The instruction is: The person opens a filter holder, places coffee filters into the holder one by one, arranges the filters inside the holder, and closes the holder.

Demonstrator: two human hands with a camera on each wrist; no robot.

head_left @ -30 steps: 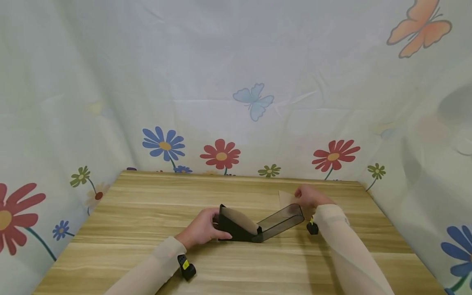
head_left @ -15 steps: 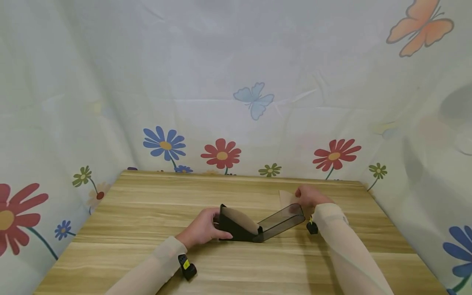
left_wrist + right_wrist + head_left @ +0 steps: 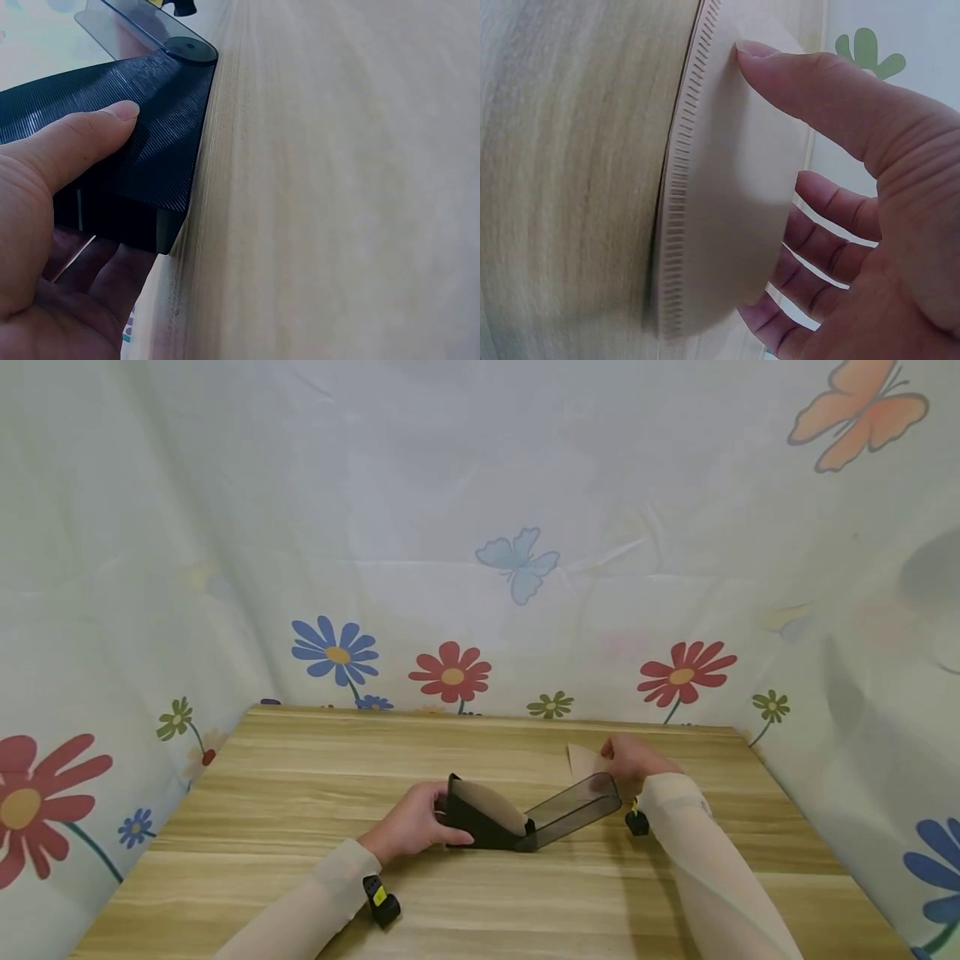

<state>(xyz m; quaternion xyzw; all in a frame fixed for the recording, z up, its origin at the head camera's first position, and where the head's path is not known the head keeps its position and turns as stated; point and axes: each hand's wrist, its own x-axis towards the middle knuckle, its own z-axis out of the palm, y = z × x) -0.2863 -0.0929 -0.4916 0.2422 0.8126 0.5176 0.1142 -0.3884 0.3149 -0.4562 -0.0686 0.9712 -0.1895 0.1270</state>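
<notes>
A black ridged coffee filter holder (image 3: 486,817) stands on the table, its smoky see-through lid (image 3: 573,810) swung open to the right. Tan paper filters fill its top. My left hand (image 3: 412,822) grips the holder's left end, thumb (image 3: 90,142) flat on the ridged near side and fingers round the back. To the right, behind the lid, my right hand (image 3: 632,760) pinches a tan paper coffee filter (image 3: 727,172) between thumb and fingers. The filter's crimped seam (image 3: 679,195) runs low, close along the wood in the right wrist view.
The wood-grain table (image 3: 480,902) ends at a back edge against a white curtain (image 3: 375,527) printed with flowers and butterflies. A black strap-on camera (image 3: 382,902) sits on the left wrist, another camera (image 3: 637,820) on the right wrist near the lid's end.
Both hands, the holder and the filter stay nearly where they were. The whole head view shifts very slightly.
</notes>
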